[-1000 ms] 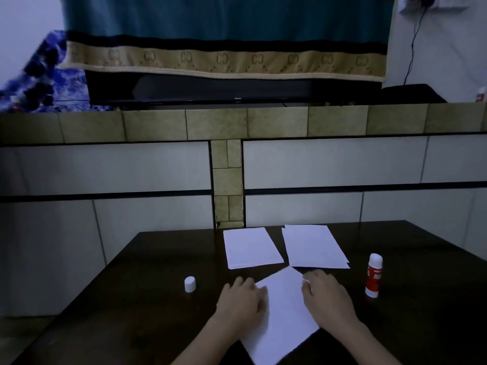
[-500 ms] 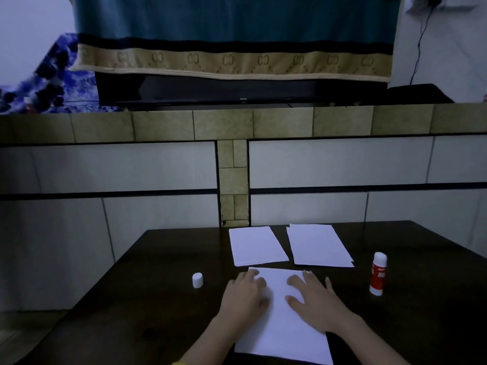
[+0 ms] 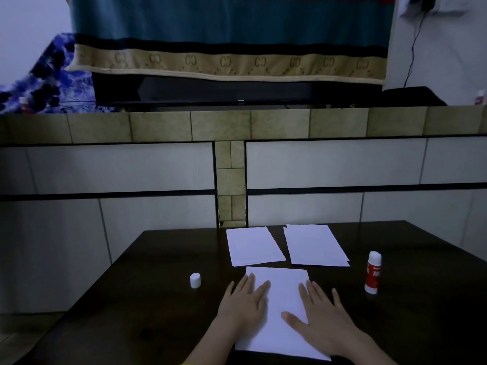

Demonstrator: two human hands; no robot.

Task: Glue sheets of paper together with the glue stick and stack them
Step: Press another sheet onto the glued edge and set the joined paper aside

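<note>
A white sheet of paper (image 3: 280, 299) lies flat at the near middle of the dark table (image 3: 158, 299). My left hand (image 3: 243, 302) presses flat on its left edge with straight fingers. My right hand (image 3: 320, 318) lies flat on its right side, fingers spread. Beyond it lie a single white sheet (image 3: 253, 245) and a small stack of white sheets (image 3: 315, 245), side by side. The red and white glue stick (image 3: 372, 272) stands upright and uncapped to the right. Its white cap (image 3: 195, 280) stands to the left.
A tiled wall ledge (image 3: 237, 125) runs behind the table's far edge. On it stand a dark screen (image 3: 237, 90) under a teal and beige cloth (image 3: 229, 35) and a blue patterned cloth (image 3: 50, 80) at the left. A cable (image 3: 413, 46) hangs at upper right.
The near sheet has turned from a diagonal lie to square with the table. Both hands moved from its top corner to lie flat on either side of it.
</note>
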